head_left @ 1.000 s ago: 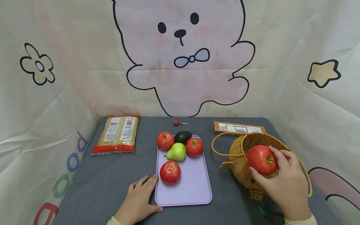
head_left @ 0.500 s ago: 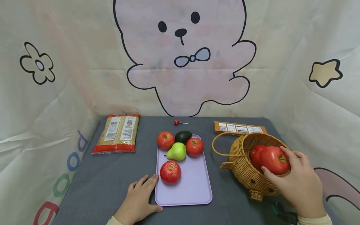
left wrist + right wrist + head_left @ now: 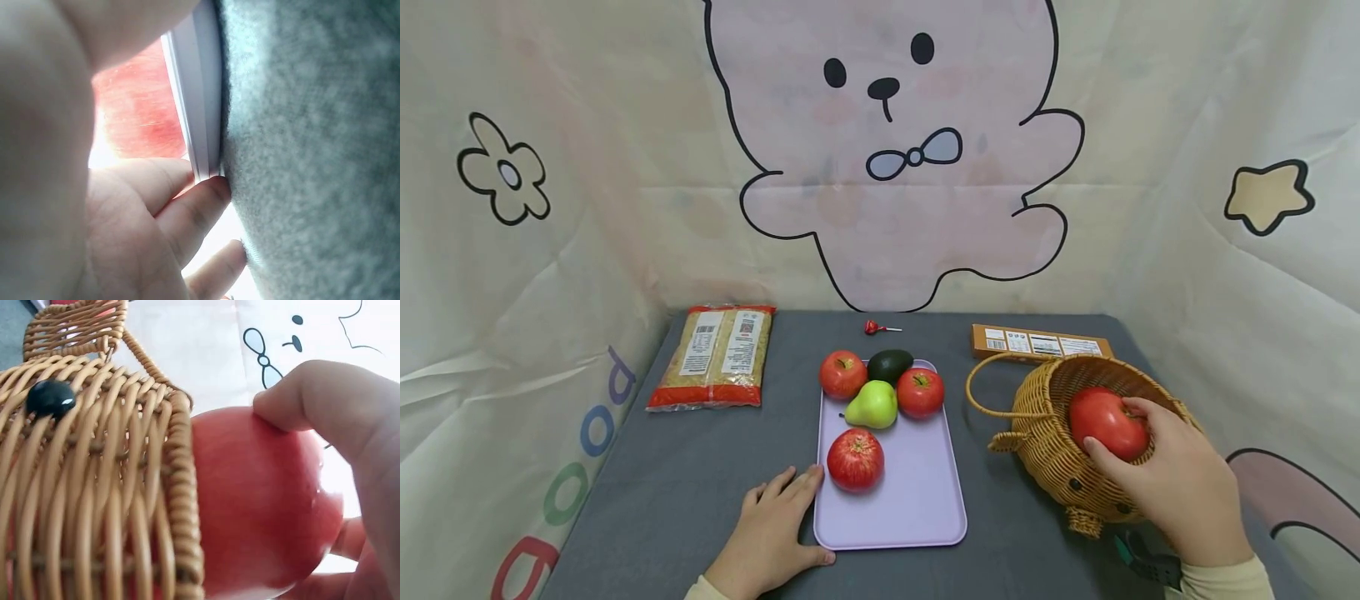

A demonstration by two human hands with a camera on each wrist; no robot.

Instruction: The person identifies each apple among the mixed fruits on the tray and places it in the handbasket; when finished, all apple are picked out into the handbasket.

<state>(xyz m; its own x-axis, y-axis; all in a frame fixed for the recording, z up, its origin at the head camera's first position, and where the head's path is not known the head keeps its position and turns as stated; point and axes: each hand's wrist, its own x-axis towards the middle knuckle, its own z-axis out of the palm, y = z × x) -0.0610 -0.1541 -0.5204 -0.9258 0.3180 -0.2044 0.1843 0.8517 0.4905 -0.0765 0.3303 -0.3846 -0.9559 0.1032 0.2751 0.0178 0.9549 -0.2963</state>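
My right hand (image 3: pixel 1180 479) grips a red apple (image 3: pixel 1108 423) at the mouth of a wicker basket (image 3: pixel 1060 467) with an animal face. The right wrist view has the thumb on top of the apple (image 3: pixel 256 487), which sits right beside the basket's woven rim (image 3: pixel 181 506). My left hand (image 3: pixel 771 529) rests on the table with its fingertips and thumb along the left edge of a lilac tray (image 3: pixel 917 508). On that tray lie a striped red apple (image 3: pixel 855 460), a green pear (image 3: pixel 872 405), a dark avocado (image 3: pixel 890 365) and two more red apples (image 3: pixel 843 374).
A bag of grain (image 3: pixel 715 358) with red ends lies at the back left. At the back edge is a red lollipop (image 3: pixel 872 327). Behind the basket, a long brown box (image 3: pixel 1037 342) lies flat. The basket's looped handle (image 3: pixel 973 392) sticks out towards the tray.
My right hand has moved right with the apple, then back left over the basket's mouth. Another red fruit, visible in the basket half a second ago, is now hidden. My left hand stays put.
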